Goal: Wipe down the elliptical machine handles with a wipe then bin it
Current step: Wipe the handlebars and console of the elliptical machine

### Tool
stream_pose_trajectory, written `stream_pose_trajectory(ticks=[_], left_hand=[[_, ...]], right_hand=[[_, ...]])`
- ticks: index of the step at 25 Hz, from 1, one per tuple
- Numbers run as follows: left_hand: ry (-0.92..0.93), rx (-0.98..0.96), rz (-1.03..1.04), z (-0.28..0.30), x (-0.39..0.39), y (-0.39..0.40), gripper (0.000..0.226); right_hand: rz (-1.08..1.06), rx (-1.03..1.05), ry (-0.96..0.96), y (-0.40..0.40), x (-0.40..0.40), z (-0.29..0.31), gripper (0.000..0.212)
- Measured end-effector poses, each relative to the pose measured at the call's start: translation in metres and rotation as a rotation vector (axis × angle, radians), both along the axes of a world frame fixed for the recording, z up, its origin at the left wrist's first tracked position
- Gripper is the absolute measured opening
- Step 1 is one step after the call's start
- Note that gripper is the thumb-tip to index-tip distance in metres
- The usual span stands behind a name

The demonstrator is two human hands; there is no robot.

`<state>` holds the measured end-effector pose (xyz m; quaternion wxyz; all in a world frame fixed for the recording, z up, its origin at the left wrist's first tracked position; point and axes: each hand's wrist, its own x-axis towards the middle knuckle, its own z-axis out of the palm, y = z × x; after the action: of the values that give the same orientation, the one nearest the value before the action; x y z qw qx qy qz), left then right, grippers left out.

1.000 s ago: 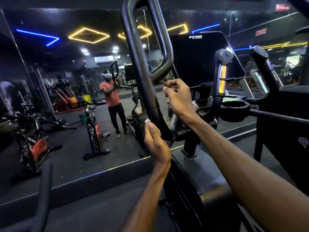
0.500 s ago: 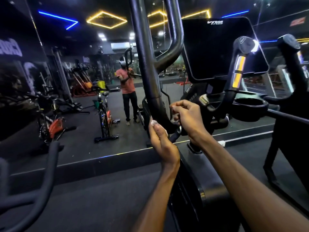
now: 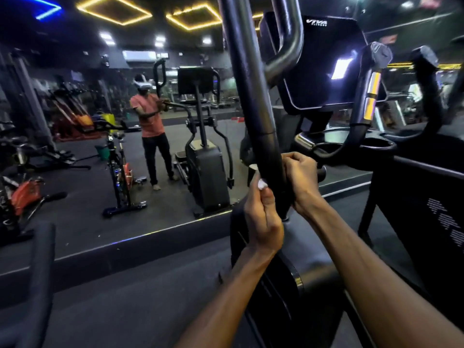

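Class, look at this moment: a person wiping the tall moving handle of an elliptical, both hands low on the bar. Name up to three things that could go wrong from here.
1. The left hand pinches only a small wad of wipe against the handle; it might slip and drop.
2. The right hand curls round the bar near its lower joint; if the handle swings, fingers could get pinched.
3. The upper loop of the handle sits well above both hands and could be missed.

Dark gym floor (image 3: 125, 285), wall mirror (image 3: 75, 146) (spin bikes reflected), yellow ceiling light frames (image 3: 114, 11) overhead.
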<state>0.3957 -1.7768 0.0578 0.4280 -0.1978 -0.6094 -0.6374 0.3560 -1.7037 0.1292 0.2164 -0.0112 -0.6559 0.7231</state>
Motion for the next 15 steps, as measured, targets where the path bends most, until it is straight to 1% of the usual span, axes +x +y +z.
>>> stream_pose_trajectory(ticks=[2, 4, 7, 9, 10, 12, 13, 15], left_hand=[[0.007, -0.067, -0.070, -0.002, -0.004, -0.008, 0.039], [-0.019, -0.143, -0.141, -0.006, -0.006, -0.013, 0.036], [-0.036, -0.153, -0.208, -0.017, -0.013, -0.021, 0.033], [-0.090, -0.219, -0.254, -0.020, -0.029, -0.024, 0.039], [-0.115, -0.279, -0.253, -0.020, -0.036, -0.026, 0.048], [-0.101, -0.362, -0.221, -0.022, -0.039, -0.028, 0.066], [-0.081, -0.383, -0.231, -0.023, -0.037, -0.028, 0.069], [-0.071, -0.378, -0.292, -0.022, -0.039, -0.029, 0.064]], right_hand=[[-0.038, -0.048, -0.025, -0.002, 0.002, 0.001, 0.018], [-0.040, -0.086, -0.035, 0.001, 0.005, -0.002, 0.015], [-0.035, -0.098, -0.040, 0.003, 0.010, -0.004, 0.018], [-0.005, -0.141, -0.047, 0.003, 0.016, -0.002, 0.022], [0.014, -0.165, -0.051, 0.003, 0.019, 0.000, 0.024], [0.025, -0.178, -0.050, 0.002, 0.022, -0.001, 0.029], [0.017, -0.181, -0.046, 0.002, 0.023, -0.002, 0.030], [0.006, -0.203, -0.030, 0.003, 0.022, -0.006, 0.031]])
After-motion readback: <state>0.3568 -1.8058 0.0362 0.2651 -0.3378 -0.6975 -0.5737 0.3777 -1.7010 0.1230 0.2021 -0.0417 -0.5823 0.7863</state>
